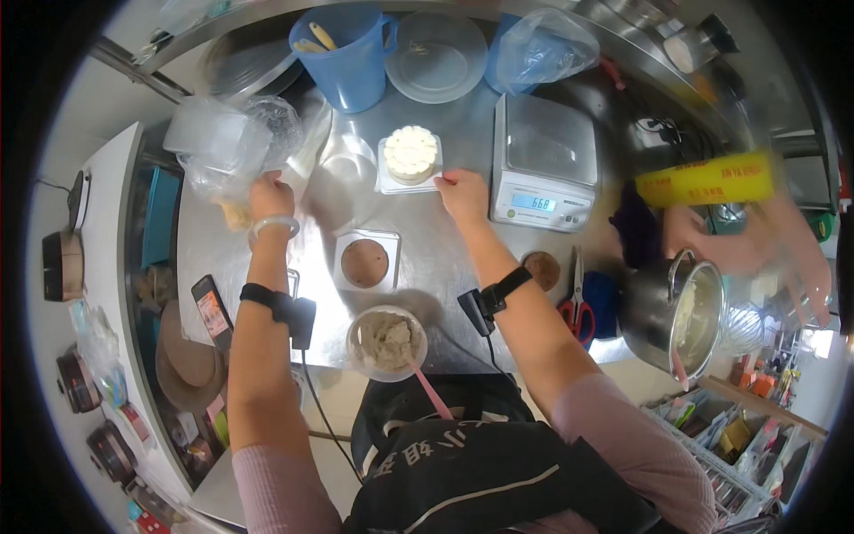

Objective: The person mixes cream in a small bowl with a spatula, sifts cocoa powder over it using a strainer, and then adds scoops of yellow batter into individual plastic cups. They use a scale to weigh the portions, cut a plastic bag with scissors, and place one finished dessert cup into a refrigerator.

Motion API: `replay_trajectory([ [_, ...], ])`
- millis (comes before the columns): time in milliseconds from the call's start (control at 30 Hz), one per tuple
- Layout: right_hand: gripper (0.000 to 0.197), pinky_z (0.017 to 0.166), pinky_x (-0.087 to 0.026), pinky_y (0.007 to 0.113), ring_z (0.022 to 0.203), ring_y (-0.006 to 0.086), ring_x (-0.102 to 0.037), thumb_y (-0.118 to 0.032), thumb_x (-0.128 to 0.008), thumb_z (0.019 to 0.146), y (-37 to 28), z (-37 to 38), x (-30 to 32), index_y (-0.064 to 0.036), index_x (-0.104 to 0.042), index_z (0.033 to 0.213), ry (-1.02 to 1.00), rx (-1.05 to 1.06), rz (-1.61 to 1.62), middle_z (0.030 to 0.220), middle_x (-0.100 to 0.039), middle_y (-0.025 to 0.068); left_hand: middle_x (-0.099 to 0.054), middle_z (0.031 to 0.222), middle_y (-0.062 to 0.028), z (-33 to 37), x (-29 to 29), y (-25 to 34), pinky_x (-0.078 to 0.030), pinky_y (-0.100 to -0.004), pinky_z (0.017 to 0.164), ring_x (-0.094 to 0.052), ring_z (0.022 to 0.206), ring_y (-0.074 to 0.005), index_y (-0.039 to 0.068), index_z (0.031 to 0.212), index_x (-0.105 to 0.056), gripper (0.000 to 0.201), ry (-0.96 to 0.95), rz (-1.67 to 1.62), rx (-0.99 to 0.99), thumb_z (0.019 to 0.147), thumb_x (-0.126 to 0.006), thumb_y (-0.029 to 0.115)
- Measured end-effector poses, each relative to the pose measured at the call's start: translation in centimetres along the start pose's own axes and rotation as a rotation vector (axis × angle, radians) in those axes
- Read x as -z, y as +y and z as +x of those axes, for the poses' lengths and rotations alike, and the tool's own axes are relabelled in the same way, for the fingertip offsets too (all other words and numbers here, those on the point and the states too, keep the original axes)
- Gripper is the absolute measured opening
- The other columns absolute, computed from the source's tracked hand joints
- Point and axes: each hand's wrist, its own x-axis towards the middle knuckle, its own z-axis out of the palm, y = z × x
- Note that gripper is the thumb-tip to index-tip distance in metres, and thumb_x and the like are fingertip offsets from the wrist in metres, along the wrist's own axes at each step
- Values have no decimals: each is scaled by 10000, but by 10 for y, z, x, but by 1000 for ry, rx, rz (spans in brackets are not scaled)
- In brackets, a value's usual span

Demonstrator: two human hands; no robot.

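My right hand [463, 194] pinches the right corner of a small white square board [387, 184]. On that board stands a small round cake [412, 156] topped with piped cream-coloured dollops. At the left, my left hand [271, 194] is closed at the edge of a clear plastic bag [233, 165], which seems caught in its fingers. Between my forearms, a round brown cake layer [365, 263] lies on a second white square board [391, 240]. Nearest me is a tub [356, 356] of greyish cream [387, 341] with a pink spatula [431, 392] in it.
A digital scale [544, 147], blue jug [347, 76] and clear round lid [436, 58] stand behind. To the right are red-handled scissors [578, 319], a steel pot [654, 307] and another person's blurred arm [756, 240] by a yellow roll [707, 181]. A phone [212, 310] lies left.
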Motion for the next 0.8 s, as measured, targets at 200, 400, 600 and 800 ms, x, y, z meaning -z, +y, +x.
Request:
replay_trajectory([
  [200, 220, 688, -489, 359, 763, 277, -626, -154, -655, 712, 15, 3, 15, -52, -639, 906, 124, -73, -100, 803, -651, 123, -603, 821, -166, -38, 43, 74, -468, -311, 649, -595, 720, -260, -16, 882, -623, 186, -23, -475, -119, 724, -531, 22],
  [400, 193, 706, -489, 367, 777, 291, -626, -124, -627, 708, 15, 6, 5, -19, -642, 869, 155, 3, -44, 820, -649, 144, -612, 876, -106, -87, 7, 114, -460, -303, 692, -575, 769, -164, -42, 985, -580, 235, -1084, -990, 113, 792, -461, 19],
  [600, 225, 743, -487, 329, 804, 287, -632, -113, -609, 718, 0, 5, 10, 15, -642, 901, 94, -11, -84, 864, -651, 162, -524, 1095, -268, -66, -57, 116, -359, -401, 934, -454, 1090, -409, -78, 1162, -467, 439, -837, -436, -90, 744, -406, 41],
  [800, 233, 762, -468, 336, 863, 310, -608, -109, -569, 726, 1, 8, 7, 25, -644, 901, 67, -118, -54, 898, -633, 202, -516, 1146, -247, -66, -71, 112, -385, -314, 898, -519, 1040, -304, -89, 1254, -384, 552, -774, -679, 149, 717, -441, 30],
])
